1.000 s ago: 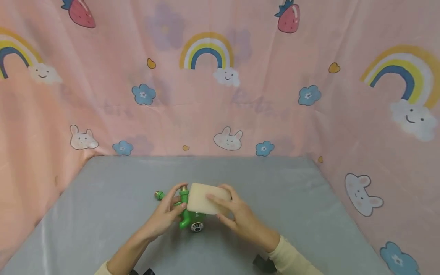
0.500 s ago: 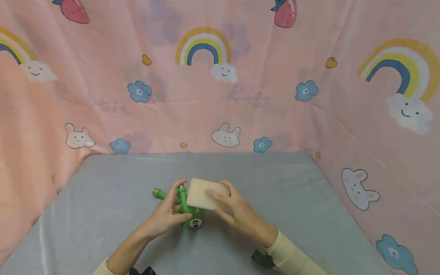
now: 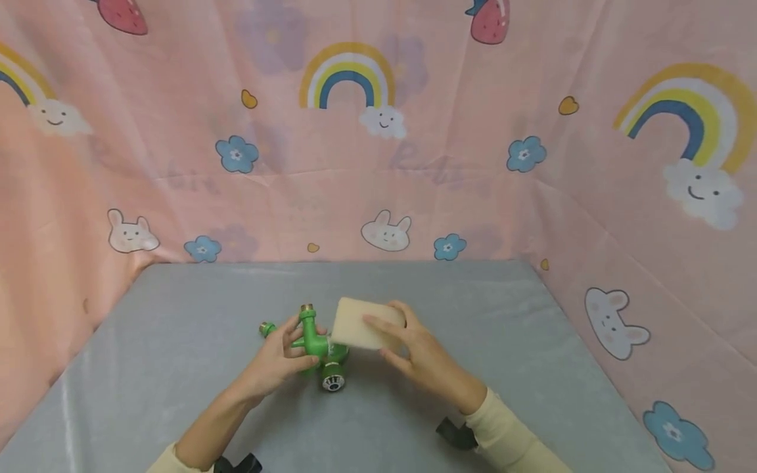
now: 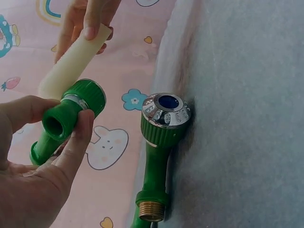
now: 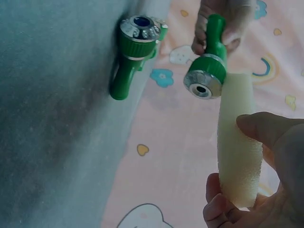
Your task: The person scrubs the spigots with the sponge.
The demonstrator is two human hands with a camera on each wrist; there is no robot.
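Note:
My left hand (image 3: 275,361) grips a green faucet (image 3: 313,338) with a brass threaded end, raised over the table. In the left wrist view, this faucet (image 4: 88,97) shows its open spout and ribbed knob, with thumb and fingers around its neck. My right hand (image 3: 422,348) holds a cream sponge (image 3: 363,325) between thumb and fingers. Seen from the right wrist, one end of the sponge (image 5: 235,90) meets the held faucet's chrome-faced knob (image 5: 204,85). A second green faucet (image 4: 161,137) lies on the table below, its chrome-ringed knob upward; the hands partly hide it in the head view.
The table has a grey cover (image 3: 473,309). Pink printed curtains (image 3: 461,190) rise along its back and both sides. Black wrist mounts (image 3: 457,433) sit at the cuffs of both cream sleeves.
The sponge has shifted right and away from me, uncovering more of the held faucet. My left hand has turned that faucet, and its fingertips no longer reach over the threaded end.

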